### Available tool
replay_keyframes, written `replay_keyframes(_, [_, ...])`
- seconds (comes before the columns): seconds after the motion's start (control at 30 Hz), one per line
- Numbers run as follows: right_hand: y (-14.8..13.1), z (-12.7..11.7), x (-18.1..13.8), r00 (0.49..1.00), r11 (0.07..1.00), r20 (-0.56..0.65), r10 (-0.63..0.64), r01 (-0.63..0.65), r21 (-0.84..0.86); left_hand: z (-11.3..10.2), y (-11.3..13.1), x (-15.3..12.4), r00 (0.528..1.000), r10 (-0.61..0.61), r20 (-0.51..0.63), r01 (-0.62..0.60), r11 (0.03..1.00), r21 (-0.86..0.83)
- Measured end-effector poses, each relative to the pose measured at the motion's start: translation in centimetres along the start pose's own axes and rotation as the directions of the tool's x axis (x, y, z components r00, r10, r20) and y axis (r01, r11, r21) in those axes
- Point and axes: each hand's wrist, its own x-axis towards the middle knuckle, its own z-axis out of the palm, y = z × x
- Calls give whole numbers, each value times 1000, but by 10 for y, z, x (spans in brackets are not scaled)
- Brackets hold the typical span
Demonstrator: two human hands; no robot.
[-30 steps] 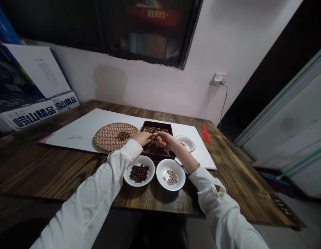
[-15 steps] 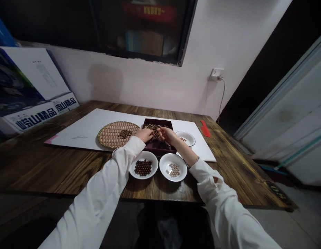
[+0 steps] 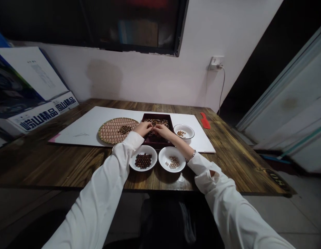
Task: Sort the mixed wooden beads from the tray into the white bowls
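Over a dark red box (image 3: 157, 145) with many brown beads (image 3: 161, 122) in it, my left hand (image 3: 143, 128) and my right hand (image 3: 161, 131) meet at the fingertips. Both have their fingers closed in a pinch; whatever lies between them is too small to make out. Just in front of the box, a white bowl (image 3: 132, 156) holds dark brown beads (image 3: 143, 161). Beside it, under my right forearm, another white bowl (image 3: 163, 154) holds pale beads (image 3: 173, 162). A third white bowl (image 3: 188, 129), right of the box, contains a few yellowish-brown pieces (image 3: 181, 133).
Left of the box lies a round woven tray (image 3: 108, 130) with a small heap of brown beads (image 3: 125, 129). Tray, box and third bowl rest on a white board (image 3: 82, 121) on the wooden table (image 3: 72, 162). A red scraper-like tool (image 3: 205, 121) lies at the right; a printed carton (image 3: 38, 117) stands left.
My right hand has moved left, and its fingertips now meet those of my left hand above the box. The view has tilted slightly downward.
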Motion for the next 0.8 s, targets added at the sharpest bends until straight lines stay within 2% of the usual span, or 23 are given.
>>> replay_keyframes(0.43, [12, 3, 6, 989, 968, 131, -62, 92, -235, 1, -1, 1, 1000, -5, -17, 4, 1000, -24])
replay_keyframes(0.8, [6, 2, 3, 990, 934, 105, -93, 123, -336, 2, -2, 1, 1000, -5, 17, 5, 1000, 16])
